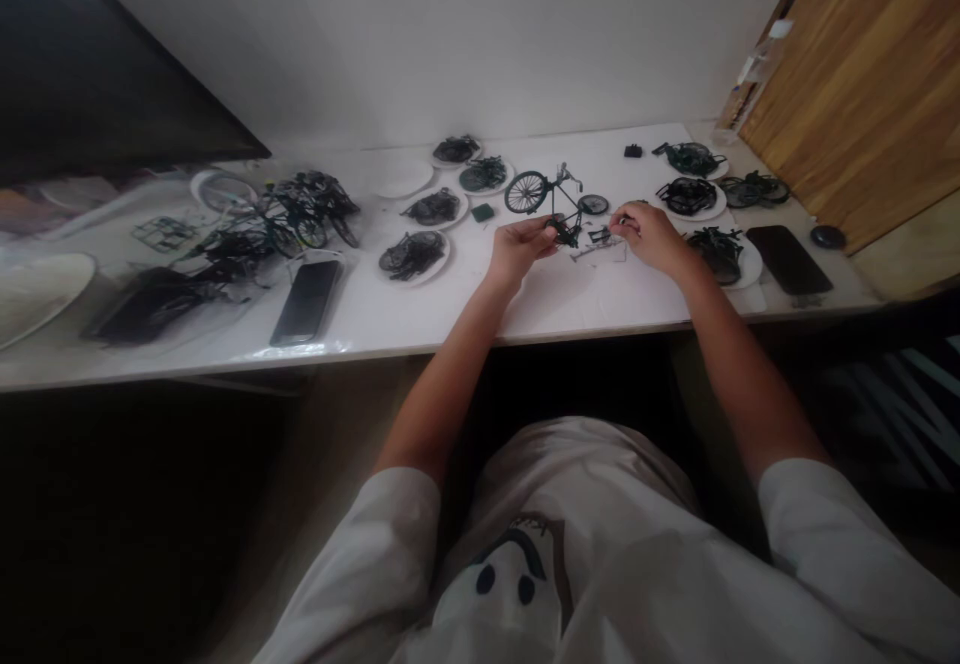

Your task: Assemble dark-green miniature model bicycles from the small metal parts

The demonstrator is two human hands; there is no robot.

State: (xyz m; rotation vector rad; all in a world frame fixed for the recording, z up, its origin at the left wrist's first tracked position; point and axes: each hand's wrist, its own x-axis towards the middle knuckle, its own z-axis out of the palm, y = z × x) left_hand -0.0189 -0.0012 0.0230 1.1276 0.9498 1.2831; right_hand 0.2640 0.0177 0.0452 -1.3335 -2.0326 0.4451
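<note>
My left hand [525,247] is closed on the lower end of a small dark model bicycle frame [568,209], fingertips pinching it just above the white table. One spoked wheel [526,192] shows at its upper left, near the handlebar. To the right of the frame is another wheel [594,205]; whether it is attached I cannot tell. My right hand [645,234] is closed in a pinch beside the frame; what its fingertips hold is too small to make out. Between the hands, thin dark parts [600,236] lie on the table.
Plates of dark parts stand left, such as one plate [442,269], and right, such as another plate [752,262]. Assembled model bicycles [311,206] crowd the left. Phones [306,302] lie at both sides. A clear bottle [761,62] stands back right by a wooden panel [862,74].
</note>
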